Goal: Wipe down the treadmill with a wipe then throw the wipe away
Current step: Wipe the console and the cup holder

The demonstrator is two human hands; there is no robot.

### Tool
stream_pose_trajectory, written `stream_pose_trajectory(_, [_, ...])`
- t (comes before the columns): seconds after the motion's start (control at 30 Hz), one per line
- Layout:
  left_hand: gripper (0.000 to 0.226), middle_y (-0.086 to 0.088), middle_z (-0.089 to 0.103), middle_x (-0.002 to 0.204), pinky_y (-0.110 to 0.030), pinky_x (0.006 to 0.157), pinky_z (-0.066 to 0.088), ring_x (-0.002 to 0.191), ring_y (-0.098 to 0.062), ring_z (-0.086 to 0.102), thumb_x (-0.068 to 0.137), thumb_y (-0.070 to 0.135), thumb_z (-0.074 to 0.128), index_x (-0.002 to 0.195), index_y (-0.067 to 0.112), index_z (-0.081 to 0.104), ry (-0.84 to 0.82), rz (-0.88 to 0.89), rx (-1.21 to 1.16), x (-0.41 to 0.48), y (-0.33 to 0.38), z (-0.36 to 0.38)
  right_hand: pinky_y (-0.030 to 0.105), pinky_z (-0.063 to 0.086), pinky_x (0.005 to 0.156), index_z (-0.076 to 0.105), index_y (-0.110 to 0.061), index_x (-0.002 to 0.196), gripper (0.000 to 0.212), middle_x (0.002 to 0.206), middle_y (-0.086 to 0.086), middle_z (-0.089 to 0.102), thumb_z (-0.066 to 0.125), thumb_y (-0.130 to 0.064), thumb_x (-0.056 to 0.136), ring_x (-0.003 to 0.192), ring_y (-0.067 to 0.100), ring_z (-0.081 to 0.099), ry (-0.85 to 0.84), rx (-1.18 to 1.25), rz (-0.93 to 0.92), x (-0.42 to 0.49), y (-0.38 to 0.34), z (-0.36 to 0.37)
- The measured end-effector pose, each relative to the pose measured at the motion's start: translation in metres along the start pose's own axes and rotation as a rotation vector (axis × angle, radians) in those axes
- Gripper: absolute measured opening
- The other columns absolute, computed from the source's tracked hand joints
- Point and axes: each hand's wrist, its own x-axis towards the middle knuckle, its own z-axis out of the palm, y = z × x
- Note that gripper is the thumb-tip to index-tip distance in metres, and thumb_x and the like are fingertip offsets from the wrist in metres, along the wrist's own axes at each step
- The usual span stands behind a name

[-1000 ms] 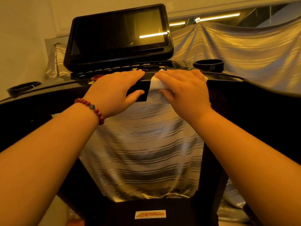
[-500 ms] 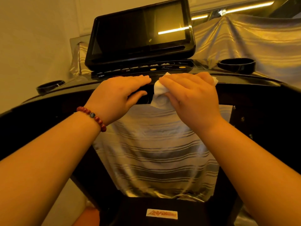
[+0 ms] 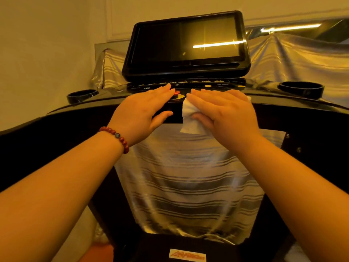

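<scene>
The fingers (image 3: 207,96) of the right hand (image 3: 228,116) lie close together and nearly straight across the top of a white wipe (image 3: 189,118). The thumb tucks in beneath, so the wipe is pinched between thumb and fingers. The wipe sits on the front edge of the treadmill (image 3: 283,110) console, just right of its middle, and its loose lower corner hangs down over the dark front face. A little white also peeps out on the far side of that hand.

Just beside it, the left hand (image 3: 141,112) rests flat on the same edge. Its fingers (image 3: 160,92) are straight and held together, with the tips reaching the button strip (image 3: 198,84). Its thumb stretches along the front face below and holds nothing. A red button (image 3: 176,93) shows in the gap between the two sets of fingertips. A bracelet (image 3: 118,137) of red beads circles the left wrist.

Behind the hands a big dark screen (image 3: 187,44) stands tilted back, with a bright bar of light reflected in it. The left cup holder (image 3: 82,95) and the right cup holder (image 3: 301,89) sit at the two ends of the console. Shiny striped cloth (image 3: 188,176) hangs under the console between the forearms, and more of it drapes behind the screen. Low down there is a small label (image 3: 187,255) with red lettering, too blurred to read. A plain wall (image 3: 47,44) runs along the left.
</scene>
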Motion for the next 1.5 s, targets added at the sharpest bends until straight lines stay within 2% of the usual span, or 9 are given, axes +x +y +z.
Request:
stream_pose_trajectory(0.2, [0.056, -0.008, 0.047, 0.145, -0.04, 0.09, 0.05, 0.12, -0.027, 0.058, 0.094, 0.043, 0.042, 0.142, 0.015, 0.045, 0.052, 0.057, -0.009, 0.0, -0.008, 0.005, 0.034, 0.044, 0.081, 0.064, -0.022, 0.125, 0.042, 0.119, 0.0, 0.068, 0.055, -0.048, 0.093, 0.106, 0.022, 0.066, 0.037, -0.048, 0.086, -0.001, -0.005, 0.004])
stream_pose_trajectory(0.37, [0.058, -0.009, 0.042, 0.148, -0.043, 0.092, 0.049, 0.123, -0.029, 0.055, 0.094, 0.04, 0.043, 0.146, 0.014, 0.039, 0.032, 0.106, -0.009, -0.002, -0.015, 0.005, 0.035, 0.038, 0.087, 0.06, -0.02, 0.129, 0.047, 0.125, 0.002, 0.065, 0.057, -0.048, 0.092, 0.111, 0.024, 0.062, -0.002, -0.089, 0.042, 0.002, -0.018, 0.011])
stream_pose_trajectory(0.53, [0.058, -0.007, 0.035, 0.153, -0.042, 0.094, 0.048, 0.126, -0.028, 0.052, 0.096, 0.039, 0.043, 0.149, 0.02, 0.03, -0.008, 0.114, 0.012, -0.004, -0.02, 0.001, 0.035, 0.034, 0.091, 0.06, -0.022, 0.128, 0.046, 0.125, 0.0, 0.064, 0.053, -0.051, 0.093, 0.114, 0.023, 0.057, -0.01, -0.081, 0.165, -0.008, -0.011, 0.001])
stream_pose_trajectory(0.67, [0.059, -0.007, 0.038, 0.151, -0.043, 0.093, 0.048, 0.125, -0.029, 0.053, 0.095, 0.043, 0.041, 0.15, 0.023, 0.03, -0.008, 0.079, 0.016, -0.007, -0.024, 0.0, 0.035, 0.032, 0.091, 0.059, -0.021, 0.13, 0.048, 0.125, 0.001, 0.064, 0.056, -0.05, 0.092, 0.114, 0.025, 0.058, -0.037, -0.099, 0.114, 0.006, -0.026, 0.009])
stream_pose_trajectory(0.9, [0.062, -0.009, 0.048, 0.144, -0.042, 0.097, 0.047, 0.13, -0.027, 0.049, 0.094, 0.045, 0.046, 0.149, 0.02, 0.033, -0.021, 0.005, 0.03, -0.026, -0.049, -0.008, 0.037, 0.028, 0.1, 0.046, -0.019, 0.141, 0.052, 0.141, 0.004, 0.052, 0.049, -0.045, 0.096, 0.128, 0.026, 0.047, -0.092, -0.105, 0.129, -0.012, -0.014, -0.004])
stream_pose_trajectory(1.1, [0.06, -0.009, 0.052, 0.141, -0.041, 0.098, 0.045, 0.127, -0.026, 0.051, 0.092, 0.046, 0.046, 0.144, 0.016, 0.042, -0.044, -0.044, 0.048, -0.036, -0.062, -0.012, 0.04, 0.035, 0.106, 0.036, -0.015, 0.147, 0.053, 0.151, 0.007, 0.04, 0.043, -0.037, 0.1, 0.138, 0.026, 0.039, -0.124, -0.178, -0.062, 0.013, -0.04, 0.017])
stream_pose_trajectory(1.23, [0.056, -0.01, 0.055, 0.137, -0.043, 0.096, 0.047, 0.124, -0.028, 0.054, 0.093, 0.043, 0.051, 0.14, 0.013, 0.047, -0.018, -0.038, 0.018, -0.038, -0.063, -0.011, 0.037, 0.021, 0.115, 0.028, -0.014, 0.151, 0.05, 0.157, 0.006, 0.027, 0.041, -0.026, 0.104, 0.145, 0.025, 0.025, -0.138, -0.297, -0.154, -0.003, -0.025, 0.012])
stream_pose_trajectory(1.4, [0.054, -0.01, 0.056, 0.136, -0.043, 0.095, 0.047, 0.122, -0.029, 0.055, 0.093, 0.043, 0.053, 0.138, 0.013, 0.049, -0.001, -0.05, 0.012, -0.039, -0.06, -0.008, 0.037, 0.009, 0.119, 0.013, -0.015, 0.154, 0.057, 0.159, 0.004, 0.008, 0.035, -0.017, 0.101, 0.148, 0.022, 0.008, -0.219, -0.298, -0.23, 0.013, -0.04, 0.02])
stream_pose_trajectory(1.5, [0.055, -0.007, 0.051, 0.142, -0.041, 0.095, 0.047, 0.126, -0.026, 0.053, 0.094, 0.043, 0.05, 0.142, 0.017, 0.045, -0.017, -0.045, 0.002, -0.038, -0.062, -0.011, 0.036, 0.004, 0.119, 0.011, -0.016, 0.154, 0.059, 0.159, 0.003, 0.004, 0.027, -0.016, 0.098, 0.148, 0.021, 0.003, -0.263, -0.301, -0.256, 0.016, -0.04, 0.02])
